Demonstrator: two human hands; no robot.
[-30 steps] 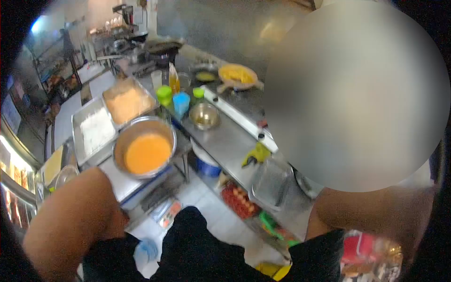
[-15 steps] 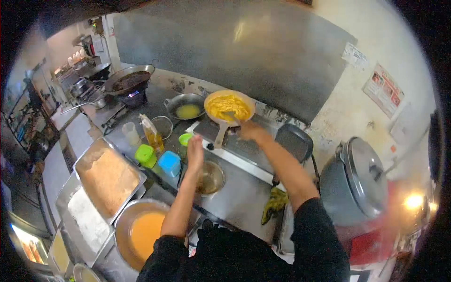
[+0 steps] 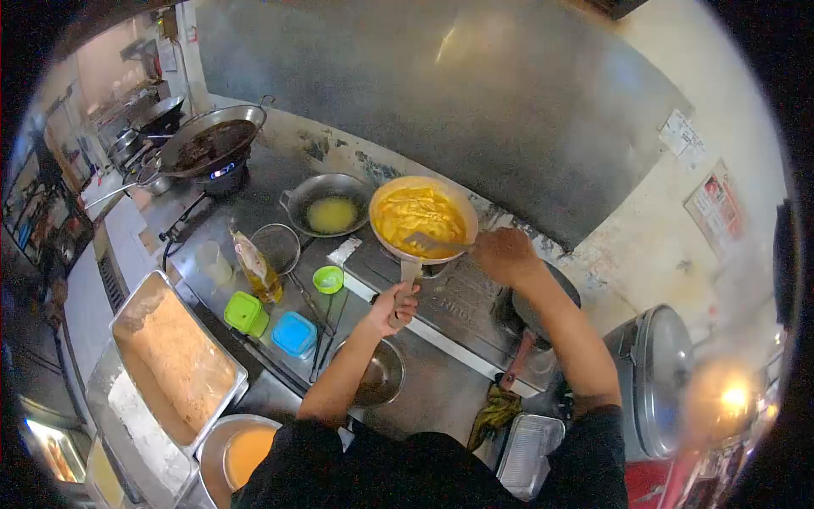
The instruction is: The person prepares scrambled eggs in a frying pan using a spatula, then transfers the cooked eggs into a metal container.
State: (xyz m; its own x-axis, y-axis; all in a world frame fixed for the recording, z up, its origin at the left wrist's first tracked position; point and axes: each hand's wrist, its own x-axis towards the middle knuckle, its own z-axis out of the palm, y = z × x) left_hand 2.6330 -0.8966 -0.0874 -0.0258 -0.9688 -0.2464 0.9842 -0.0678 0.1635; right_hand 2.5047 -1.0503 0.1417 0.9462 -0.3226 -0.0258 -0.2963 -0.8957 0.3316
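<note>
A light-coloured frying pan sits on the flat-topped gas stove. Soft yellow scrambled egg fills most of it. Fingers of my left hand are wrapped round the pan's handle. From the right, my right hand grips a spatula, its flat end resting in the egg near the pan's front. A dark wok with a little yellowish liquid stands just left of the pan.
A second dark pan lies right of the stove, beside a large lidded pot. On the left are an oil bottle, green and blue containers, a tray of crumbs and a large wok of dark oil.
My left hand, open beside the handle before, has closed round it. My right hand has shifted right with the spatula. The camera view has moved too.
</note>
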